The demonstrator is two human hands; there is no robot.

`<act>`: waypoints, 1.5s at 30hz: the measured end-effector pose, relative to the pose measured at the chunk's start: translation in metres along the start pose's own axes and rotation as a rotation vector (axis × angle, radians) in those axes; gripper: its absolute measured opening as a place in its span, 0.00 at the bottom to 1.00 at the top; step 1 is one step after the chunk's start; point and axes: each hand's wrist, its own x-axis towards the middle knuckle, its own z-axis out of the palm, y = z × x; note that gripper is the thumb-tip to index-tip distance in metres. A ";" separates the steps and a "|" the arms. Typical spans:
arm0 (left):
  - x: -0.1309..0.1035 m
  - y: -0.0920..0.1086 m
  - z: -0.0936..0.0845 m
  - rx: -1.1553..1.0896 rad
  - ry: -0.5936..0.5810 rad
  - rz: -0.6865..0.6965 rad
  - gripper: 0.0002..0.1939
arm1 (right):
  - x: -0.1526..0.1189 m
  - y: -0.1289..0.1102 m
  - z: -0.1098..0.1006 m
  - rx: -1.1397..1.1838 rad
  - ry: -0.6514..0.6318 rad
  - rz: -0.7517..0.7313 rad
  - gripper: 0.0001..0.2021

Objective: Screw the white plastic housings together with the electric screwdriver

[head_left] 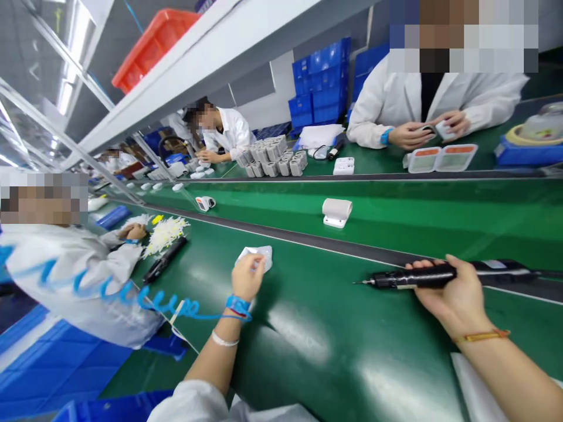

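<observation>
At frame right, black screwdriver (pixel 396 279) grasped mid-barrel by right hand (pixel 463 298), seemingly for balance; at centre, left hand (pixel 246 279) over plastic bag (pixel 267 253), grip unclear.

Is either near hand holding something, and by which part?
The right hand holds the screwdriver by its middle. The left hand is at a plastic packet; any grip there is unclear.
</observation>
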 end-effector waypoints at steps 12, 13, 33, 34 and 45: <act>0.005 -0.032 0.009 0.528 -0.118 -0.045 0.13 | -0.020 -0.005 0.021 -0.003 0.233 0.132 0.07; 0.004 -0.034 0.010 0.524 -0.100 -0.047 0.12 | -0.021 -0.005 0.021 -0.002 0.231 0.133 0.07; -0.007 0.011 0.027 -0.182 0.069 0.212 0.06 | -0.027 -0.006 0.026 0.011 0.249 0.135 0.08; -0.011 0.026 0.036 -0.260 -0.008 0.249 0.06 | -0.028 -0.006 0.026 0.016 0.245 0.134 0.08; -0.020 0.095 0.104 -0.345 -0.315 0.396 0.07 | -0.031 -0.006 0.027 0.073 0.210 0.116 0.08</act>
